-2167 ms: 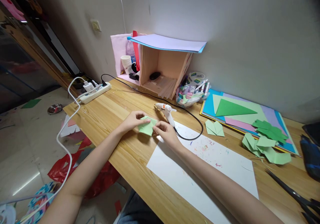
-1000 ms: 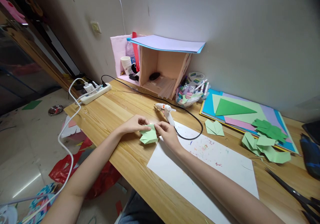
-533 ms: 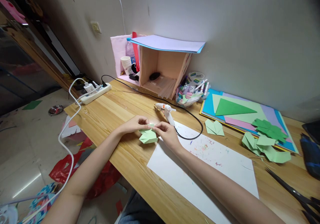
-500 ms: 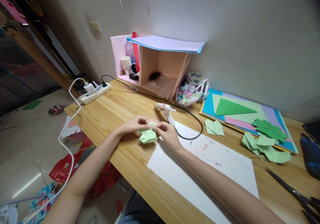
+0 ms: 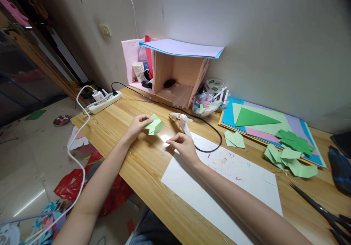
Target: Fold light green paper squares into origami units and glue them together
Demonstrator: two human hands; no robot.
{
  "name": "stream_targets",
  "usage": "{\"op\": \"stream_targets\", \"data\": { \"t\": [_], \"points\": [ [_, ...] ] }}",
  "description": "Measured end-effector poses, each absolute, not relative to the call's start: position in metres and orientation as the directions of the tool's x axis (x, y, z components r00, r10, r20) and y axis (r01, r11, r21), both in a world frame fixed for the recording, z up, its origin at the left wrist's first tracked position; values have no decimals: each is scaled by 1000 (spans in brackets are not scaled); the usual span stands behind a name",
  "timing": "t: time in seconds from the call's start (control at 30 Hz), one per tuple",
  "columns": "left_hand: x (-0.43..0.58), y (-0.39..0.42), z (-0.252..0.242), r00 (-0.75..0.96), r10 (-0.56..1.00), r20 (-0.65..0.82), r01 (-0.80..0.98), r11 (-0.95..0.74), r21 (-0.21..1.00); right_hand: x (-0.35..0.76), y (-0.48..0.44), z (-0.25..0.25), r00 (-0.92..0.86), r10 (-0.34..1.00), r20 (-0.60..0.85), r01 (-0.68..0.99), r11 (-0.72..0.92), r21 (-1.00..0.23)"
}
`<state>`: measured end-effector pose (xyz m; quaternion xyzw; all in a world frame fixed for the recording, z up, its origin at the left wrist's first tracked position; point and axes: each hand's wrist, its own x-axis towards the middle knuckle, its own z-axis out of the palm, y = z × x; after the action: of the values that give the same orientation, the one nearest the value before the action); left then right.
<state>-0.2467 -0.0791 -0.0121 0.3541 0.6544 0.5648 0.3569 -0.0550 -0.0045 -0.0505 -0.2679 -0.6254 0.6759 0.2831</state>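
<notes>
A folded light green paper piece [image 5: 155, 125] is pinched along its left edge by my left hand [image 5: 139, 125], a little above the wooden table. To the right of it, my right hand [image 5: 184, 147] has thumb and fingertips pressed together. Whatever may be in that pinch is too small to make out. Just behind my right hand stands a white glue gun [image 5: 183, 120], its nozzle pointing left. A white sheet [image 5: 216, 181] with coloured specks lies beneath my right forearm.
A folded green heart-like paper [image 5: 234, 139] lies right of the glue gun. Further right are joined light green folds [image 5: 293, 161], dark green folds [image 5: 294, 142], stacked coloured paper [image 5: 263, 130] and black scissors [image 5: 322, 209]. A black cord [image 5: 219, 131] loops behind. A power strip [image 5: 105, 103] sits at the left edge.
My left hand has moved the green paper piece up and left, away from my right hand, and tilted it. My right hand has let go of the paper and stayed nearly in place.
</notes>
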Motion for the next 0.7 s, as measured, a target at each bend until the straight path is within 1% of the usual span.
{"op": "stream_targets", "data": {
  "t": [0.13, 0.27, 0.33, 0.4, 0.5, 0.57, 0.63, 0.67, 0.7],
  "points": [
    [-247, -77, -16, -538, 842, -53, 67, 105, 992, -53, -4, -50, -709, 705, 34, -8, 39, -999],
    [-248, -77, -17, -565, 823, -50, 44, 91, 995, -52, -5, -52, -710, 700, 80, -12, 101, -995],
    [-248, -77, -17, -570, 819, -63, 17, 88, 996, -52, -6, -53, -696, 706, 126, -16, 161, -987],
    [-249, -77, -18, -576, 815, -68, 6, 87, 996, -50, -8, -51, -689, 695, 203, -20, 263, -965],
    [-249, -76, -20, -584, 811, -47, 51, 94, 994, -42, -7, -42, -683, 616, 392, -57, 490, -870],
    [-248, -74, -21, -577, 816, -36, 101, 116, 988, -32, 2, -32, -665, 535, 521, -89, 636, -766],
    [-246, -73, -22, -559, 829, -35, 148, 141, 979, -22, 20, -19, -619, 480, 622, -74, 753, -654],
    [-244, -72, -22, -544, 838, -33, 167, 147, 975, -18, 32, -11, -545, 484, 684, -36, 802, -597],
    [-242, -72, -23, -520, 854, -33, 184, 149, 972, -14, 45, -3, -408, 525, 747, 40, 828, -560]
  ]
}}
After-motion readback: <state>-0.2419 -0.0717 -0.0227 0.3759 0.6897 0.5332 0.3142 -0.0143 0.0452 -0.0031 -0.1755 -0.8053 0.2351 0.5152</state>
